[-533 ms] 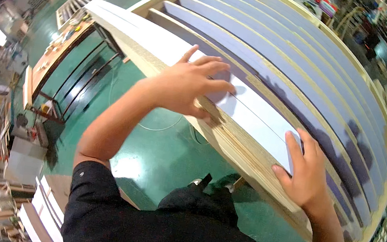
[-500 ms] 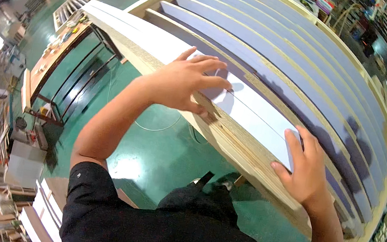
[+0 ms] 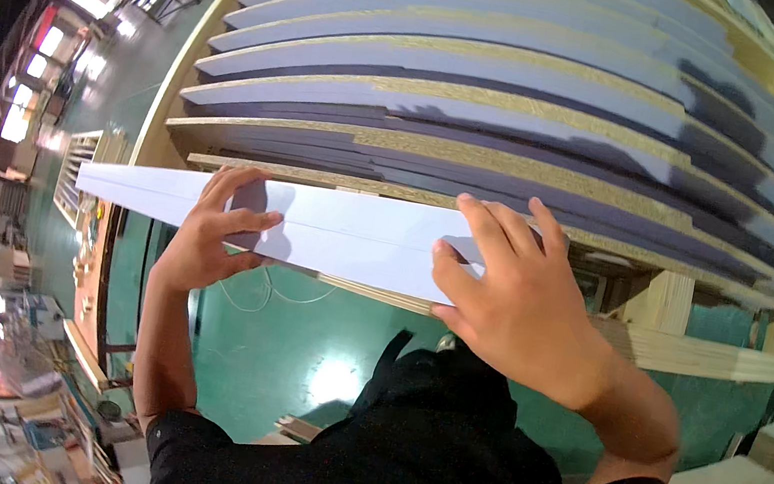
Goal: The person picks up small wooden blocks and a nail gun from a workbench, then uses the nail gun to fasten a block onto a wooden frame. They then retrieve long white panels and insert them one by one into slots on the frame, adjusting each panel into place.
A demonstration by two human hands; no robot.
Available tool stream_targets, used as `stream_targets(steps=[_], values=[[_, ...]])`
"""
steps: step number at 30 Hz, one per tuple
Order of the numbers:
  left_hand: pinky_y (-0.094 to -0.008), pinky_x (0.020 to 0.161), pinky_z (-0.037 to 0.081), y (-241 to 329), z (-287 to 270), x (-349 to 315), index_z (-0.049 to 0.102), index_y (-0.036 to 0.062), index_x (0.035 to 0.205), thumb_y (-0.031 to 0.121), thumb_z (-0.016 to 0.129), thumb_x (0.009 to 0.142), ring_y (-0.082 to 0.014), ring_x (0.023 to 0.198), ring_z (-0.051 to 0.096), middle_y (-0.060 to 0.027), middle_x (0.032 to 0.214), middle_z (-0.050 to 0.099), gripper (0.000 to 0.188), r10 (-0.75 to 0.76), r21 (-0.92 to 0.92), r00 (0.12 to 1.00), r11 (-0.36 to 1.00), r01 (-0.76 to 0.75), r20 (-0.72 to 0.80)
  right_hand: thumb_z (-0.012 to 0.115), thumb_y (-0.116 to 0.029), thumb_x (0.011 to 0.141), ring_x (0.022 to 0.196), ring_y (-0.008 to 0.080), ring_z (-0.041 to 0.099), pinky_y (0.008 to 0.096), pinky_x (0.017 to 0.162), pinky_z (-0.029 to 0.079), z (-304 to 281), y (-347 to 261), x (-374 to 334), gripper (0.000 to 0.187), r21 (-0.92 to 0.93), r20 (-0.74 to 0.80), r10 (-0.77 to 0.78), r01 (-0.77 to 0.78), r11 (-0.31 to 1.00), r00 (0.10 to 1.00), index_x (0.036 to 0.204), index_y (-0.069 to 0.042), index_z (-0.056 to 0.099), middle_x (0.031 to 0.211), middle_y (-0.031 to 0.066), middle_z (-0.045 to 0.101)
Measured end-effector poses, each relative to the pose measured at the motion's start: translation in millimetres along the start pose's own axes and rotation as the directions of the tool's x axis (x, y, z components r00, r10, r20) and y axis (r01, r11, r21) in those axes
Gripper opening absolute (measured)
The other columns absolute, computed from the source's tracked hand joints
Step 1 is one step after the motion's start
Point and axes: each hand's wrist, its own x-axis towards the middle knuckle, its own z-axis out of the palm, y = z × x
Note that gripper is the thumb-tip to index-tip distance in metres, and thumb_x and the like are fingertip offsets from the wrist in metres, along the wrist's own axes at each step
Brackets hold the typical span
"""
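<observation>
White panel (image 3: 338,234) — left hand (image 3: 210,239) flat on top, fingers spread; right hand (image 3: 511,292) likewise, palm down — neither gripping.

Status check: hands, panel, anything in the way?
Left hand and right hand flat on the white panel. Panel lies at the near edge of the slotted board rack. Nothing blocking.

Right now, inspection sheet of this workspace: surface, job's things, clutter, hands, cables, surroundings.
Surface: wooden rack frame, light timber.
Job's things: long white laminated panel lying flat on the near edge; stacked grey-faced chipboard panels standing on edge behind it.
Clutter: small items on the orange-edged bench, too small to tell.
Hands: left hand and right hand both flat on the white panel, fingers spread.
Cables: thin pale cord on the green floor.
Surroundings: workshop, bright windows at left.
</observation>
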Motion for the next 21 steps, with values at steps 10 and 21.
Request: stream_targets(steps=[10, 21], values=[[-0.0491, 0.104, 0.05, -16, -44, 25, 0.078, 0.0223, 0.125, 0.024, 0.094, 0.065, -0.0395, 0.131, 0.057, -0.0186, 0.145, 0.058, 0.062, 0.215, -0.078, 0.958, 0.976, -0.203, 0.188, 0.082, -0.032, 0.085, 0.124, 0.0428, 0.06, 0.0554, 0.111, 0.045, -43, -6, 29, 0.046, 0.127, 0.272, 0.045, -0.083, 0.988, 0.961, 0.122, -0.006, 0.072, 0.141, 0.0254, 0.06], [-0.0465, 0.087, 0.057, -43, -14, 19, 0.072, 0.0128, 0.111, 0.039, 0.078, 0.085, -0.0319, 0.102, 0.069, -0.0094, 0.118, 0.069, 0.037, 0.422, 0.209, 0.894, 0.897, -0.388, -0.149, 0.07, -0.042, 0.093, 0.112, 0.0419, 0.062, 0.0562, 0.1, 0.049, -13, -53, 68, 0.042, -0.1, 0.213, 0.249, -0.232, 0.967, 0.945, 0.111, -0.005, 0.066, 0.12, 0.0208, 0.063]])
